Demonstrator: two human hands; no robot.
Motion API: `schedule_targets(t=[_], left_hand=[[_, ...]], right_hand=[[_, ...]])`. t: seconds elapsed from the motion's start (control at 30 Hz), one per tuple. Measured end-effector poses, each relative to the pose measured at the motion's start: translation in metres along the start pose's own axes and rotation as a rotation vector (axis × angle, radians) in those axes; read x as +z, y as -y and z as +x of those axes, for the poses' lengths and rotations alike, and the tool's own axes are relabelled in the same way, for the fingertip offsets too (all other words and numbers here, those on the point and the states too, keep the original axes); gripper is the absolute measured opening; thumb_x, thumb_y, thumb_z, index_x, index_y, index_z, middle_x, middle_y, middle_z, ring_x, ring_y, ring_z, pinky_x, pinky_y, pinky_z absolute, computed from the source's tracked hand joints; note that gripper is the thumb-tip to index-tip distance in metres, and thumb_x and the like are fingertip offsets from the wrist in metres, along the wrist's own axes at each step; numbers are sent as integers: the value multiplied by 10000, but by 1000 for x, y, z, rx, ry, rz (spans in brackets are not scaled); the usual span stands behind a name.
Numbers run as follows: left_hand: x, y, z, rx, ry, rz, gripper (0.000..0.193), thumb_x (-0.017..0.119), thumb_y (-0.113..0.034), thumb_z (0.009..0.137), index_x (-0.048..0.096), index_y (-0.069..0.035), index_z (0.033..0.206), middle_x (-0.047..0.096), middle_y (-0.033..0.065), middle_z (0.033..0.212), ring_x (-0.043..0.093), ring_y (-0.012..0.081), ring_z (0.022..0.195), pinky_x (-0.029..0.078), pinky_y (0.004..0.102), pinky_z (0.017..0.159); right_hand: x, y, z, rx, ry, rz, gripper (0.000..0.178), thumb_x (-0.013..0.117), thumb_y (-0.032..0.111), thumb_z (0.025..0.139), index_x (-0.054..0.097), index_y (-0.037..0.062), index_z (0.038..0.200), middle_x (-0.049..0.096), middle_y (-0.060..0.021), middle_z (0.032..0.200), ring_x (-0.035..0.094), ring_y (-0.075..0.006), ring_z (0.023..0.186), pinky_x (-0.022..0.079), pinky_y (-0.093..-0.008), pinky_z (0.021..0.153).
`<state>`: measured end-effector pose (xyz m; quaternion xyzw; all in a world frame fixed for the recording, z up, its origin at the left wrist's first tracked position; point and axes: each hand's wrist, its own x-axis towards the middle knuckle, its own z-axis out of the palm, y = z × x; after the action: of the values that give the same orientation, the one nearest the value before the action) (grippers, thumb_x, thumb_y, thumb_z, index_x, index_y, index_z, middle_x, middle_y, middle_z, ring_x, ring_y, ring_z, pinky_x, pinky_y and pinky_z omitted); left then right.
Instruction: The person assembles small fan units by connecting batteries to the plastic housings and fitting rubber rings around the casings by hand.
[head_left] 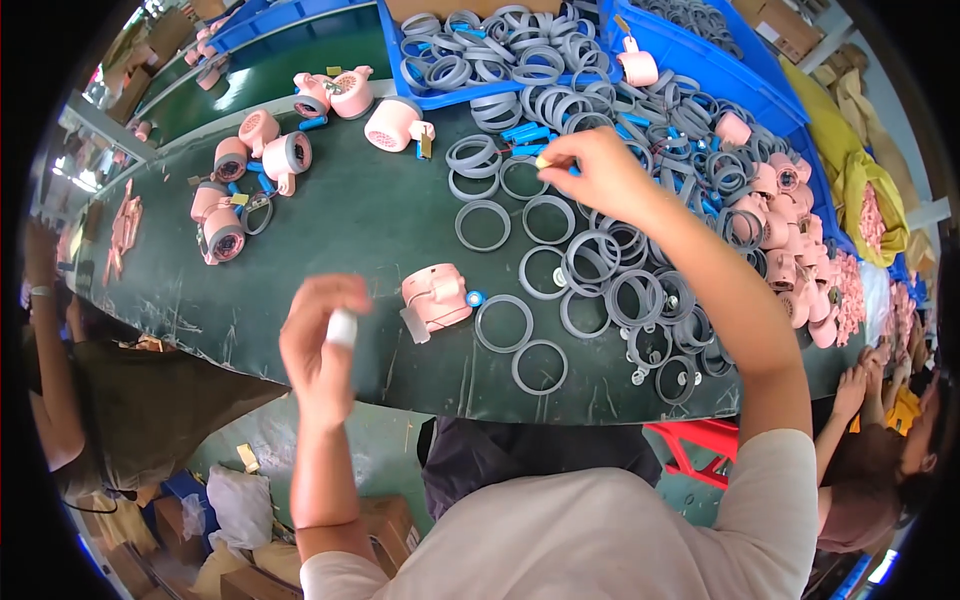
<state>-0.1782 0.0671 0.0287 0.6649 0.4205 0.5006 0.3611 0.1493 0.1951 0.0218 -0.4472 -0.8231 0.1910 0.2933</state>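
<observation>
My left hand (322,345) is over the table left of a pink fan-like housing (436,298), apart from it. It looks empty, blurred by motion, its fingers apart from a thumb with a white wrap (342,327). The housing lies on its side, with a blue battery cell (475,298) showing its end beside it. Above the loose grey rings, my right hand (605,175) has thumb and finger pinched together. A small pale yellow bit (543,162) shows at the fingertips; whether it is held or covers a finger, I cannot tell. Near that hand lie several blue cells (530,135).
Loose grey rings (483,226) spread over the dark green table (400,210). A blue bin (440,98) of rings stands at the back. Pink housings (288,155) lie at far left, more (790,215) heaped at right. Other people (850,395) sit at both sides.
</observation>
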Motion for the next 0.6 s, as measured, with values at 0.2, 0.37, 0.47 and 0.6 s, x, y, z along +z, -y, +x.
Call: schedule_targets(t=[0.2,0.37,0.47,0.6], left_hand=[[66,-3,9,-50,152,718,556,723,-163,648,528,-43,1154,541,168,1129,532,310,1012,472,346,795],[42,21,15,-89,76,536,564,541,141,639,534,-73,1161,388,216,1314,499,370,1130,456,404,895],[27,25,21,-28,220,458,628,542,154,625,515,-84,1205,311,213,1377,477,345,1177,452,395,917],[34,21,18,-91,232,184,582,677,75,633,511,-75,1171,411,165,1300,506,289,1140,449,355,925]], right_hand=[[39,-2,19,2,217,-270,193,721,59,653,627,24,818,653,-130,761,642,-275,708,494,-338,605],[7,41,-7,-472,-141,-41,177,695,-2,686,639,23,852,616,-92,789,603,-252,746,496,-337,643],[2,66,-29,-694,-114,-148,201,714,34,662,633,2,843,588,-88,799,598,-252,755,504,-330,587],[10,82,-40,-912,-143,-163,169,689,48,677,612,9,821,596,-86,828,598,-236,749,510,-298,529]])
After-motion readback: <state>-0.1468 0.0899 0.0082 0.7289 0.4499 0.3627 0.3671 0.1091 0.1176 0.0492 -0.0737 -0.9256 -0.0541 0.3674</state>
